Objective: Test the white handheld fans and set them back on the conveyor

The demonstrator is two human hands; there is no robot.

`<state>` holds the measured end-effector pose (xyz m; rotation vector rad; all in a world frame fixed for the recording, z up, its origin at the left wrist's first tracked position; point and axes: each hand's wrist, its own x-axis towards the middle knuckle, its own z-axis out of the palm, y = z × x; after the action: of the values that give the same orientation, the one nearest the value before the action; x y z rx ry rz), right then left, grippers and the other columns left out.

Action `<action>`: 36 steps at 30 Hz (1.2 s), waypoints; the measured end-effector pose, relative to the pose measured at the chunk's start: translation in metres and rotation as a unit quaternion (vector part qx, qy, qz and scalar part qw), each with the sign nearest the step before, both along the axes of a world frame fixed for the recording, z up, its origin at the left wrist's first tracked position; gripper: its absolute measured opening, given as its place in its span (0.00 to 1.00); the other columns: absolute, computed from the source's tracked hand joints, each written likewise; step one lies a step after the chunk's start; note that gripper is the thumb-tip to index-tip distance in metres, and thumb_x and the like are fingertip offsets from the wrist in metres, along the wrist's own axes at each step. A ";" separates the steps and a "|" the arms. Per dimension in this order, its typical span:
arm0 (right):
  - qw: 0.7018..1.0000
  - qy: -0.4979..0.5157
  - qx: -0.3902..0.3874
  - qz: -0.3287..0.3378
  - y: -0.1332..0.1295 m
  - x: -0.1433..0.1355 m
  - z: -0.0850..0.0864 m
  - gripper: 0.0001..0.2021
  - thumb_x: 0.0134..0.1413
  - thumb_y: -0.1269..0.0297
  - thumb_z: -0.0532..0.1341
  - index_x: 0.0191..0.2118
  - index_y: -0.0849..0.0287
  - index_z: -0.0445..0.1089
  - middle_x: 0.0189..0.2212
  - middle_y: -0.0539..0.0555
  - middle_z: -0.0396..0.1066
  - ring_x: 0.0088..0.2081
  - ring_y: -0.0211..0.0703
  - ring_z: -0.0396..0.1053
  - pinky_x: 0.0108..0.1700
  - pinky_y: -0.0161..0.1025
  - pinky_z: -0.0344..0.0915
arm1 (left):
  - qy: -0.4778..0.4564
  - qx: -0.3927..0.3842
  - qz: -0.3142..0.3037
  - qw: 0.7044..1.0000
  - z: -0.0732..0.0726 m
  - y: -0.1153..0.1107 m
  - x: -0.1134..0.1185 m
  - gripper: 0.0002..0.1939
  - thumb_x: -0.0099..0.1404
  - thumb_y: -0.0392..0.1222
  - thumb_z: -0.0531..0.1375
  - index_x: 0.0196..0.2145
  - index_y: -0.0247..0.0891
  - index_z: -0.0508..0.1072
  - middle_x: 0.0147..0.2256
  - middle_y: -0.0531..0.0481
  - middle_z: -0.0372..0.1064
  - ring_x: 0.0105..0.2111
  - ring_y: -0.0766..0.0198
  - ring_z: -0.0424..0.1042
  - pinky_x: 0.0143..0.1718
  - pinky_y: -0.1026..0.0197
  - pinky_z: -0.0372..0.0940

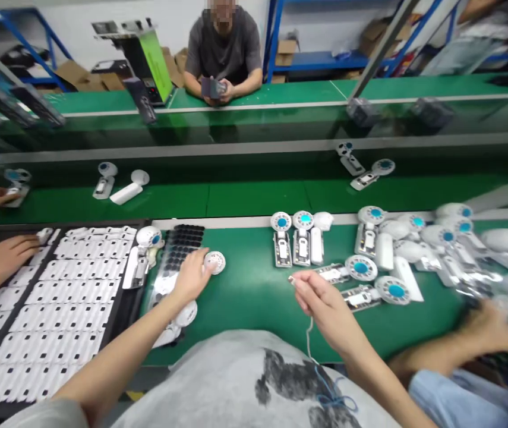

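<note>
At the left of centre, my left hand [193, 274] has its fingers and thumb closed at the edge of a white round piece [215, 262] with a perforated face. Beneath that wrist lies another white round-headed device [186, 313], partly covered by my forearm. My right hand [320, 297] pinches the small plug end of a thin cable [309, 336], which hangs down toward my lap. Just beyond it lie two opened devices with blue-centred round heads [361, 268], circuit boards showing. Several more opened devices [281, 246] stand in a row farther back.
Left is a black tray [122, 309] of white casings, with another person's hand [6, 261] over it. Black round pads [185, 246] lie beside it. White devices [447, 238] pile up at right near a co-worker's blurred hand [489, 330]. Devices [129, 191] also sit on the green belt [254, 196].
</note>
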<state>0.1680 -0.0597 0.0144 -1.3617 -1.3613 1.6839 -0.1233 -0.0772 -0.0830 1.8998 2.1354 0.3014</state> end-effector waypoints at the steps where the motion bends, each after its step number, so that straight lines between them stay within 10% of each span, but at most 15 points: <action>1: 1.000 -0.003 0.003 -0.002 -0.001 0.000 -0.001 0.14 0.54 0.51 0.55 0.34 0.59 0.62 0.17 0.43 0.54 0.20 0.34 0.50 0.23 0.33 0.47 | 0.004 0.008 -0.037 0.999 -0.006 -0.006 0.010 0.28 0.61 0.53 0.52 0.55 0.33 0.60 0.55 0.37 0.59 0.54 0.49 0.58 0.53 0.49 0.53; 7: 0.999 0.012 -0.012 -0.033 -0.005 0.003 -0.008 0.14 0.55 0.52 0.55 0.34 0.59 0.62 0.17 0.43 0.56 0.19 0.32 0.50 0.22 0.32 0.47 | 0.070 -0.021 0.030 0.997 -0.015 -0.003 0.001 0.23 0.57 0.43 0.57 0.49 0.31 0.65 0.49 0.33 0.62 0.48 0.45 0.63 0.46 0.48 0.59; 11: 1.000 0.015 -0.008 -0.009 0.000 0.001 -0.009 0.12 0.56 0.54 0.54 0.34 0.58 0.61 0.21 0.45 0.60 0.19 0.31 0.49 0.22 0.32 0.47 | -0.147 -0.016 0.128 0.981 0.012 0.026 -0.013 0.20 0.52 0.47 0.62 0.39 0.32 0.70 0.41 0.39 0.67 0.42 0.49 0.67 0.43 0.52 0.62; 13: 1.000 0.001 0.008 0.012 0.003 -0.003 -0.007 0.10 0.57 0.55 0.54 0.34 0.58 0.62 0.23 0.45 0.61 0.20 0.32 0.50 0.23 0.32 0.48 | -0.380 -0.021 0.173 0.908 0.034 0.039 -0.003 0.25 0.47 0.50 0.65 0.39 0.32 0.70 0.38 0.41 0.69 0.40 0.52 0.69 0.43 0.53 0.63; 17: 0.995 -0.042 0.076 0.044 0.006 -0.017 -0.001 0.07 0.58 0.60 0.53 0.33 0.57 0.63 0.23 0.46 0.63 0.24 0.34 0.57 0.29 0.34 0.55 | -0.738 -0.097 0.163 0.648 0.074 0.054 0.045 0.24 0.49 0.53 0.65 0.40 0.33 0.71 0.37 0.44 0.71 0.36 0.59 0.71 0.41 0.56 0.66; 20: 0.990 -0.058 0.115 0.051 0.006 -0.024 0.002 0.06 0.59 0.63 0.52 0.32 0.57 0.62 0.22 0.46 0.65 0.25 0.35 0.60 0.32 0.35 0.57 | -0.789 -0.130 0.188 0.570 0.086 0.056 0.082 0.25 0.51 0.63 0.59 0.28 0.34 0.72 0.26 0.48 0.70 0.26 0.64 0.70 0.31 0.61 0.66; 27: 0.990 -0.049 0.124 0.047 0.001 -0.025 0.005 0.06 0.59 0.62 0.52 0.32 0.57 0.62 0.21 0.46 0.64 0.24 0.35 0.60 0.30 0.34 0.57 | -0.674 -0.136 0.181 0.703 0.083 0.047 0.107 0.23 0.46 0.58 0.65 0.20 0.36 0.61 0.14 0.59 0.56 0.14 0.74 0.55 0.15 0.68 0.51; 36: 0.988 -0.074 0.102 0.085 -0.004 -0.028 0.006 0.06 0.56 0.64 0.54 0.29 0.58 0.62 0.20 0.44 0.60 0.22 0.33 0.57 0.27 0.33 0.55 | -0.655 -0.151 0.121 0.730 0.089 0.036 0.115 0.20 0.48 0.53 0.65 0.24 0.36 0.63 0.16 0.60 0.54 0.15 0.75 0.53 0.17 0.69 0.51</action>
<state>0.1398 -0.0635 0.0201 -1.3043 -1.7265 1.5223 -0.0082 -0.0407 0.0064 0.6785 1.2311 0.9250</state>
